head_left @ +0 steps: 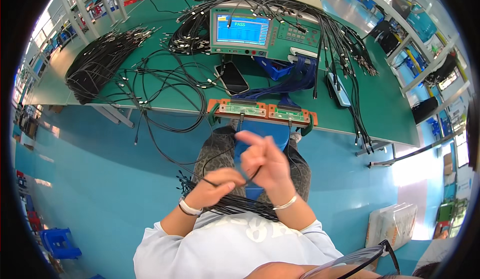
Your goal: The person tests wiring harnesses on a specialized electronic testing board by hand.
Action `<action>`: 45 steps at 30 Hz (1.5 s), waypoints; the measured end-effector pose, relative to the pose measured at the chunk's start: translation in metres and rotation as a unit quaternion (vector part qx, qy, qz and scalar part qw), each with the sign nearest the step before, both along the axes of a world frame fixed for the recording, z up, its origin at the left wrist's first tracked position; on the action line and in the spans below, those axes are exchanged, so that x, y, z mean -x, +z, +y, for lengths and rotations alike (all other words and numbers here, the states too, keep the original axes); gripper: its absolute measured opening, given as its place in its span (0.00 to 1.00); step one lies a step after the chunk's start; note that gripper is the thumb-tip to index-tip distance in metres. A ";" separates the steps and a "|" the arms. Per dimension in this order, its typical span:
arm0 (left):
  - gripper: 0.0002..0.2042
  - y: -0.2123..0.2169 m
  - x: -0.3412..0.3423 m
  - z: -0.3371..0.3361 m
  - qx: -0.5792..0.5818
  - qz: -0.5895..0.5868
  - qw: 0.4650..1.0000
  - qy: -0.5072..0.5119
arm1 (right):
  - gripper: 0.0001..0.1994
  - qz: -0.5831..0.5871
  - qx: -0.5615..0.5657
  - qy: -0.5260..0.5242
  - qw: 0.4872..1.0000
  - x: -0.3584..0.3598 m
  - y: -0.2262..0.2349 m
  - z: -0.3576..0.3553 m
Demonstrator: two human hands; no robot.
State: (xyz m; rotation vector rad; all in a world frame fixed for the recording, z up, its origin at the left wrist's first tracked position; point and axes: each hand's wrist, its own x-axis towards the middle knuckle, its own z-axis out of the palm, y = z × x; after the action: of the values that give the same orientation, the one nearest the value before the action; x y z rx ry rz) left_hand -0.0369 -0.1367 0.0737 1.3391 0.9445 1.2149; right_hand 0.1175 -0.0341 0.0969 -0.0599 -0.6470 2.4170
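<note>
My left hand [215, 187] is closed around a black cable [175, 164] above my lap. A short stretch of cable runs from it to my right hand [267, 165], whose curled fingers close on it while the index finger points out, slightly blurred. A bundle of black cables [245, 205] lies across my lap beneath both hands. Ahead, at the table edge, two green test boards [242, 110] sit on an orange base [313, 118]. A black plug [242, 117] meets the left board; another plug [290, 121] meets the right one.
A green tester [267, 31] with a lit screen stands on the green table [340, 114], draped with black cables. A phone [232, 78], a blue bin [274, 69], a light-blue device [338, 90] and a cable heap [102, 61] lie around it. A blue stool [59, 244] is at lower left.
</note>
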 end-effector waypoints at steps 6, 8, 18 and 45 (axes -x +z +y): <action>0.05 -0.006 0.075 0.024 0.045 -0.696 0.690 0.193 | 0.16 0.311 -0.235 -0.171 0.905 -0.103 0.029 0.012; 0.07 -0.033 0.132 0.018 0.039 -0.734 0.644 0.211 | 0.15 0.317 -0.207 -0.218 0.900 -0.159 0.034 0.005; 0.10 -0.023 0.167 0.021 0.058 -0.498 0.705 0.502 | 0.12 0.055 0.137 -0.686 0.713 -0.368 -0.038 -0.062; 0.17 -0.048 0.190 -0.024 0.003 -0.325 0.676 0.661 | 0.16 -0.188 0.145 -0.849 0.472 -0.442 -0.080 -0.098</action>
State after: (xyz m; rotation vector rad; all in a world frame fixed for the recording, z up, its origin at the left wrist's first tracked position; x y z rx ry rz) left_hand -0.2274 -0.1606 0.0258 -0.1424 1.3455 2.5014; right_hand 0.5592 -0.1320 0.0170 -0.9114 -0.0467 0.4110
